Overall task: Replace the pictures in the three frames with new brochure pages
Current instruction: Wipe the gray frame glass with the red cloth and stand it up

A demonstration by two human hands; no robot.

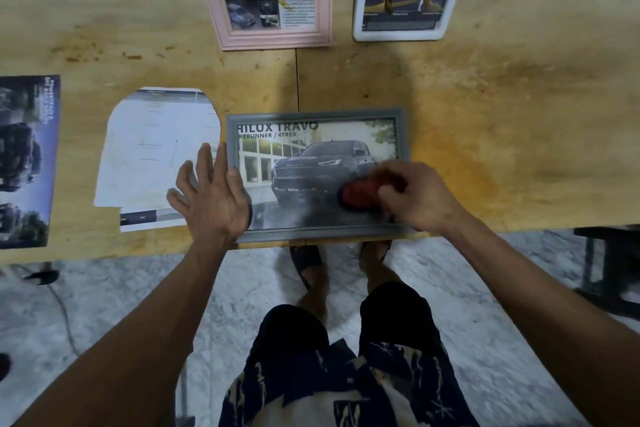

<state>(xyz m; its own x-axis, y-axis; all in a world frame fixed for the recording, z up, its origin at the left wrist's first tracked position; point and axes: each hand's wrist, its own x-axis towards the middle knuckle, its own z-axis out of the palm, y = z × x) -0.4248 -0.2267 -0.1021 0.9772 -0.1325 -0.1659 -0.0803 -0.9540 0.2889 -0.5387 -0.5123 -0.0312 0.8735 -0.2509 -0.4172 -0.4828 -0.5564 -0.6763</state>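
Grey frame (317,115) flat at the near edge of the yellow wooden table (485,97), truck brochure page (304,163) already behind its glossy front. Left hand (213,198) spread flat, fingers straight, pressing the left rail. Right hand (412,198) curled round a red object (356,196), blurred, soft-looking, rubbing the lower right of the front. Risk, by the look of it: frame overhanging the lip slightly, so a hard sideways rub could slide it off. Pressing too hard might crack the pane or smear it. Pink frame (221,21) and white frame (356,21) propped at the back, pages inside. Cut paper sheets (152,149) beside the grey frame, dark brochure (27,163) far left.
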